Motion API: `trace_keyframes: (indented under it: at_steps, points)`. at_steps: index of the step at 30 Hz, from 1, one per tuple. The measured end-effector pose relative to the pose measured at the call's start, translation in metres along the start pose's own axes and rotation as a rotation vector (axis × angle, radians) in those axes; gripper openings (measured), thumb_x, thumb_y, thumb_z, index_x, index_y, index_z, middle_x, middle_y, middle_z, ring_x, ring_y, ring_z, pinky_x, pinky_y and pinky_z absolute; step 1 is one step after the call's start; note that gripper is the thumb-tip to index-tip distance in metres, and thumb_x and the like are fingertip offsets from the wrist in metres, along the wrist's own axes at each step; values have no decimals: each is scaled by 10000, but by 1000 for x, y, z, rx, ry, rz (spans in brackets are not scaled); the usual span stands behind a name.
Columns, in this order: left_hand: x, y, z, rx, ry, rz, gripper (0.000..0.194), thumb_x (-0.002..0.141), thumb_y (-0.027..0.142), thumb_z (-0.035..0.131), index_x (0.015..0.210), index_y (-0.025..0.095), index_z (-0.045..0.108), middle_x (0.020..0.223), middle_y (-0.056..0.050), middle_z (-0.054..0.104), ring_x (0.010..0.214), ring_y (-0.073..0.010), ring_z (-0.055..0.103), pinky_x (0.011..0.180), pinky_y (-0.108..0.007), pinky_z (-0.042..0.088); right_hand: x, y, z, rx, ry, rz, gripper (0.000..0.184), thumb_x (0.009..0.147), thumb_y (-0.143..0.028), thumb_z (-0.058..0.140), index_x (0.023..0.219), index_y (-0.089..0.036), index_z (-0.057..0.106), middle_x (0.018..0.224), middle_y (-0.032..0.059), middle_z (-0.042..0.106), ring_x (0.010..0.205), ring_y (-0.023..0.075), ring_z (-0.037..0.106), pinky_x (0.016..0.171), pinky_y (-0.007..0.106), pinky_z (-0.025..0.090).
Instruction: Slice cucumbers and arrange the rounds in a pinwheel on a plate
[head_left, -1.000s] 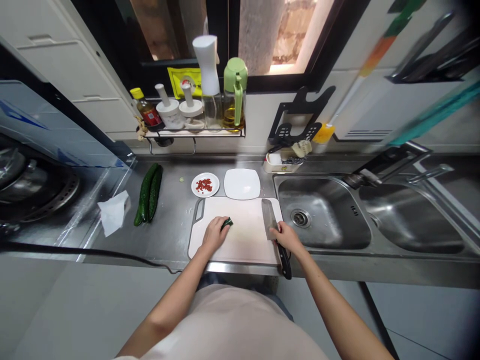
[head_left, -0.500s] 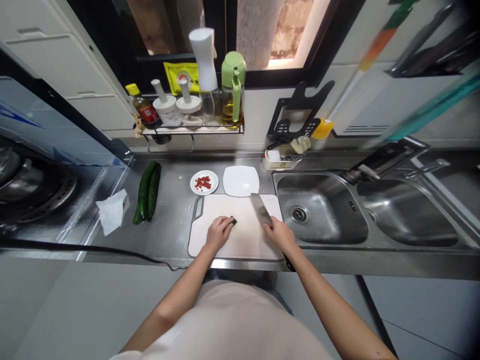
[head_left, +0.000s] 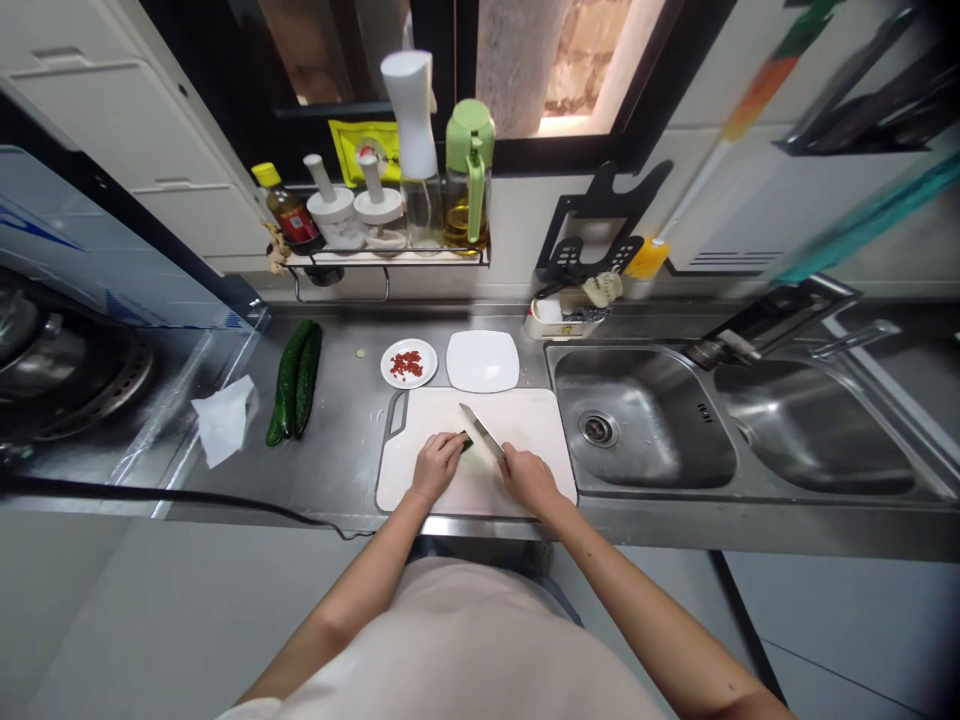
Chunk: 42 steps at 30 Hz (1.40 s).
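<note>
A white cutting board (head_left: 525, 425) lies on the steel counter in front of me. My left hand (head_left: 436, 465) is curled over a small dark green vegetable piece (head_left: 466, 441) and holds it down on the board. My right hand (head_left: 528, 478) is closed round the handle of a cleaver (head_left: 480, 430). Its blade stands on edge, angled toward the far left, just right of the green piece.
Behind the board sit a small plate of chopped red chilli (head_left: 408, 364) and an empty white square plate (head_left: 483, 360). Two cucumbers (head_left: 295, 381) and a crumpled tissue (head_left: 223, 420) lie to the left, near the stove (head_left: 67, 370). A double sink (head_left: 652, 425) is on the right, a condiment shelf (head_left: 390, 255) behind.
My right hand took the cleaver from lying flat at the board's right edge, lifted it and carried it left to the green piece. My left hand has stayed on that piece.
</note>
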<state>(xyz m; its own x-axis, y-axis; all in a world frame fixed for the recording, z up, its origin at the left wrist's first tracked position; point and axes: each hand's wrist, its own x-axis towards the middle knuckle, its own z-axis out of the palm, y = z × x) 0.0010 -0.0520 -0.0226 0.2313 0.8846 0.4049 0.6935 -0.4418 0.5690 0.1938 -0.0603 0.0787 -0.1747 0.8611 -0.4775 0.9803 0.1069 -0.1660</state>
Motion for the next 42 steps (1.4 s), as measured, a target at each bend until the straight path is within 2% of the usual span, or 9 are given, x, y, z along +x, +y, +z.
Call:
trace_keyframes:
  at_steps: [6, 12, 42]
  points:
    - [-1, -1, 0, -1, 6, -8, 290, 934, 241, 446, 1169, 242, 615, 987, -62, 642, 930, -155, 586, 844, -312, 506, -2, -8, -1, 11, 21, -46, 262, 933, -186, 318, 1183, -167, 393, 895, 113, 668, 852, 222, 637, 665, 268, 369]
    - [0, -2, 1, -10, 8, -10, 284, 934, 246, 445, 1151, 243, 629, 986, -62, 649, 931, -156, 592, 852, -318, 508, -4, -10, 4, -3, 25, -76, 271, 919, -142, 306, 1178, -168, 383, 873, 114, 665, 839, 227, 639, 655, 273, 374]
    - [-1, -3, 0, -13, -9, -25, 295, 935, 258, 447, 1165, 255, 631, 1000, -60, 659, 934, -162, 589, 850, -328, 504, -5, -19, 5, -25, -39, -104, 351, 916, -127, 312, 1265, -144, 351, 946, 152, 658, 912, 240, 636, 725, 297, 422]
